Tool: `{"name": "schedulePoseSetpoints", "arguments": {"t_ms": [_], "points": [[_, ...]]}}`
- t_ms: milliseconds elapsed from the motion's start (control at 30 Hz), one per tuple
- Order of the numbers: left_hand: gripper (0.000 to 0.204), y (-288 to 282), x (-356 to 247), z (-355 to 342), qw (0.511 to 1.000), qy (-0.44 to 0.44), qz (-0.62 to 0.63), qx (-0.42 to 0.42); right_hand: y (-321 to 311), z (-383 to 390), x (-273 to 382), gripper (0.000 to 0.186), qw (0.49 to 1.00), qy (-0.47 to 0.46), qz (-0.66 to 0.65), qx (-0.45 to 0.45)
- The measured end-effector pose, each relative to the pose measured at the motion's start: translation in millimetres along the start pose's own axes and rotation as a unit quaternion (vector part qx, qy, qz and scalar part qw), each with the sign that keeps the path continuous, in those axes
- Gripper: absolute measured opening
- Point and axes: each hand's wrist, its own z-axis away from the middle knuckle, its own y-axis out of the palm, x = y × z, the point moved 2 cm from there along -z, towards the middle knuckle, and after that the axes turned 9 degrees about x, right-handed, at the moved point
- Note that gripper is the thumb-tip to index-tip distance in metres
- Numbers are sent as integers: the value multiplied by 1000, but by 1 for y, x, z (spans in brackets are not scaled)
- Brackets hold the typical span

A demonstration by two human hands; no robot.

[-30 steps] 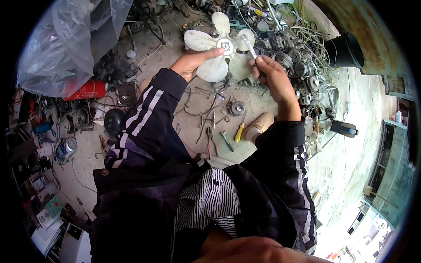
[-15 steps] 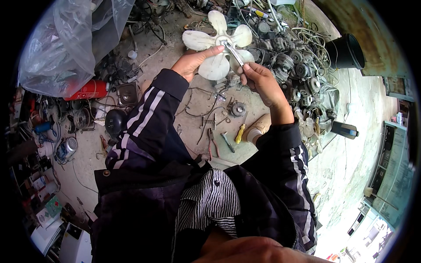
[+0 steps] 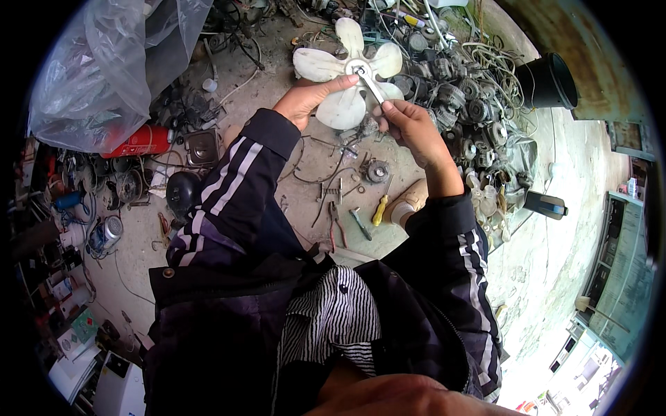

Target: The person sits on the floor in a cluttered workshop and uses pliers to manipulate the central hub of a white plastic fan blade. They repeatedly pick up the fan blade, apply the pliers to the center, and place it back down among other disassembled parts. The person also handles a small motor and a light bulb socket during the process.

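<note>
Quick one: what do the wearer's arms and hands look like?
Left sleeve and right sleeve: dark, long, lengthwise white stripes, plain dark cuffs, purplish tint near the left elbow. Left hand and right hand: no gloves.

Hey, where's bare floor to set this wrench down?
A little bare floor lies between the round metal part and your right forearm, and beyond your left hand, left of the fan. Right of the fan, it's crowded with piled motor parts.
</note>
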Motion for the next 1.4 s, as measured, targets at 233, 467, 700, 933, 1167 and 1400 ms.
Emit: {"name": "schedulePoseSetpoints", "arguments": {"t_ms": [233,467,700,933,1167,1400], "points": [[48,8,-9,6,999,16,-40,11,-19,4,1,27,997,10,81,6],[56,11,-12,7,976,72,-204,25,-36,13,27,22,967,-86,208,-115],[64,8,2,5,964,47,-245,90,-29,18,38,20,959,-143,222,-99],[57,9,1,-1,995,-4,-90,34,-54,22,28,10,976,-124,-135,-115],[51,3,2,-4,1000,-8,29,-3,-19,8,-1,26,993,-6,-111,-32],[50,0,5,-6,1000,10,19,-6,-6,7,0,25,999,3,-30,-33]]}}
